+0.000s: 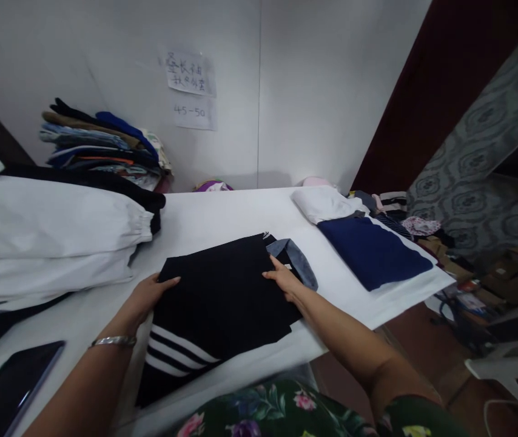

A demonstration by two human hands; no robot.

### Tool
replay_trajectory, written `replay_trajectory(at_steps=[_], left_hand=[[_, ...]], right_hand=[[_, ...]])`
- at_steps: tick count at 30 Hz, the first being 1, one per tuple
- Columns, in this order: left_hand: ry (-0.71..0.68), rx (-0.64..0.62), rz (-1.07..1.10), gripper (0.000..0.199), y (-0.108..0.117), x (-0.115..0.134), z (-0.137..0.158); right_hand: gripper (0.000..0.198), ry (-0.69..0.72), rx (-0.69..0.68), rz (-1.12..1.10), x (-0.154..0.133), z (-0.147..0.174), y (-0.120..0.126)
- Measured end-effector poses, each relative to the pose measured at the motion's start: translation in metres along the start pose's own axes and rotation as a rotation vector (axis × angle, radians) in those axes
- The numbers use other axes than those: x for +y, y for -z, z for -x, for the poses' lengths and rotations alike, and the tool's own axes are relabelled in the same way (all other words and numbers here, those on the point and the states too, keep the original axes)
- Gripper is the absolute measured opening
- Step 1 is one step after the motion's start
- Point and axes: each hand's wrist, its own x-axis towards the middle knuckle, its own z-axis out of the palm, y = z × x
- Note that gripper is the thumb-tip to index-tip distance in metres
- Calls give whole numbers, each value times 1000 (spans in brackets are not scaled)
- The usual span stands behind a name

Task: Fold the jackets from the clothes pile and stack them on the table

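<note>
A black folded shirt (227, 285) lies on the white table in front of me. It has white stripes near its lower left corner, and a grey-blue collar (307, 267) shows at its right side. My left hand (150, 294) holds the left edge, thumb on top and the other fingers partly hidden by the cloth. At the right edge, beside the collar, my right hand (282, 278) pinches the fabric; some of its fingers are hidden too.
White garments (50, 237) are heaped at the left, with a phone (13, 388) nearer me. A tall pile of folded clothes (104, 145) stands behind them. To the right lie a navy folded garment (372, 252) and a white one (325, 203). Paper signs (190, 73) hang on the wall.
</note>
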Motion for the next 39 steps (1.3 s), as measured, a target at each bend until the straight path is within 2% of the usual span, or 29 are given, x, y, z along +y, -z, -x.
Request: replay_trajectory(at_steps=[5, 11, 15, 20, 25, 27, 30, 32, 34, 37, 39], left_hand=[[-65, 121, -219, 63, -6, 2, -1], [-118, 129, -394, 85, -17, 0, -1], [-168, 131, -443, 83, -26, 1, 7], [-341, 161, -561, 72, -40, 0, 16], [-395, 202, -657, 72, -49, 5, 25], [-464, 234, -745, 71, -53, 6, 30], [-585, 173, -888, 68, -61, 2, 37], [-604, 104, -950, 67, -66, -4, 39], [-594, 76, -979, 68, -70, -9, 39], [-590, 87, -981, 69, -72, -13, 39], [-583, 98, -975, 68, -72, -13, 40]], right_hand=[[81, 15, -25, -13, -14, 9, 6], [78, 40, -15, 48, -18, 7, 23], [78, 45, -4, 72, -23, 6, 40], [76, 37, -6, 64, -30, 6, 60], [73, 24, 1, 97, -30, 3, 67], [74, 11, 4, 107, -27, 1, 69], [74, 1, 14, 168, -24, -2, 74], [71, 28, 47, 289, -26, -3, 76], [69, 106, 149, 530, -32, 0, 73], [68, 369, 303, 1010, -43, 11, 47], [66, 570, 243, 1232, -47, 20, 18]])
